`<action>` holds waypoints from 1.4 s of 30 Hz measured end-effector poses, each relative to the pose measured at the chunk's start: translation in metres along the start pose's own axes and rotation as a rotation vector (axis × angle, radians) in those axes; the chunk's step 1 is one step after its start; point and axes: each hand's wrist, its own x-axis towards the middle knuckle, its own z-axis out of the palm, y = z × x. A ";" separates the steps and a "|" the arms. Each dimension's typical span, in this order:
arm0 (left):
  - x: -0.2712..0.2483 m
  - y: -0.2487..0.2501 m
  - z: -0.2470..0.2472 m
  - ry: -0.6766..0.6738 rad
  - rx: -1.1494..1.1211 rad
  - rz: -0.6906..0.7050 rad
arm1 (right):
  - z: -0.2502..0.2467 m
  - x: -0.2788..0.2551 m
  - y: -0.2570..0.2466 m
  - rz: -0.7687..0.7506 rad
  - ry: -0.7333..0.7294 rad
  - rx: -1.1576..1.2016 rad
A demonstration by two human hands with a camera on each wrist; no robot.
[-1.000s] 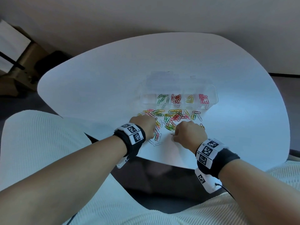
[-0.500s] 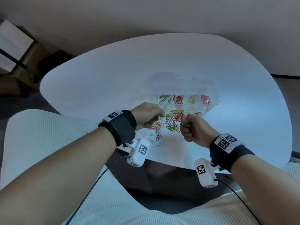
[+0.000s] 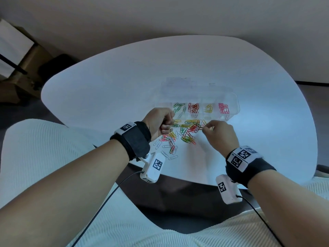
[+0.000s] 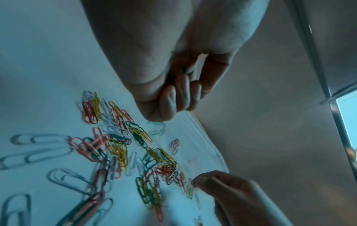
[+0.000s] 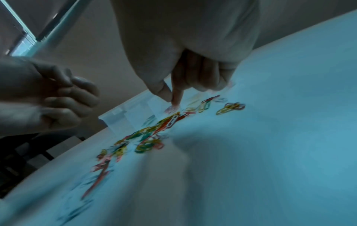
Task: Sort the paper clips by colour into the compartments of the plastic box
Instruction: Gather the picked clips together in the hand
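Note:
A clear plastic box (image 3: 235, 104) lies on the white table (image 3: 106, 86). Its compartments hold green clips (image 3: 179, 106), red clips (image 3: 193, 108), yellow clips (image 3: 208, 109) and pink clips (image 3: 223, 109). A mixed pile of paper clips (image 3: 187, 131) lies just in front of the box. My left hand (image 3: 164, 122) hovers over the pile's left end with its fingers curled round a green paper clip (image 4: 184, 70). My right hand (image 3: 204, 128) is at the pile's right edge, where thumb and index fingertips (image 5: 174, 101) pinch a clip of unclear colour.
Silver clips (image 3: 167, 148) lie scattered toward the table's near edge (image 3: 178, 176). A cardboard box (image 3: 17, 68) stands on the floor at the far left. My lap in white knit fabric (image 3: 44, 157) sits below the table.
Both hands rose from the near side of the pile and moved toward the box. The left hand turned into a fist. The right hand then dropped its fingertips to the pile's right edge.

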 end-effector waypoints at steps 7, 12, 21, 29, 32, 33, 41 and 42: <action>0.009 -0.014 0.005 0.087 0.688 0.182 | -0.015 0.019 0.031 0.076 0.068 -0.169; 0.013 -0.026 0.001 0.123 1.012 0.138 | -0.014 0.018 0.034 0.057 0.080 -0.176; 0.005 -0.030 -0.008 -0.032 1.491 0.004 | -0.008 0.015 0.029 0.007 0.041 -0.234; 0.009 -0.051 0.003 0.010 1.513 0.081 | -0.006 0.015 0.026 0.022 -0.048 -0.260; 0.011 -0.054 0.004 0.031 1.509 0.136 | -0.006 0.014 0.024 0.057 -0.049 -0.290; 0.011 -0.055 0.004 0.035 1.511 0.153 | -0.006 0.015 0.023 0.069 -0.055 -0.297; 0.012 -0.059 0.008 0.048 1.517 0.193 | -0.001 0.013 0.022 0.108 -0.104 -0.337; 0.012 -0.058 0.009 0.049 1.508 0.179 | -0.001 0.012 0.022 0.114 -0.110 -0.336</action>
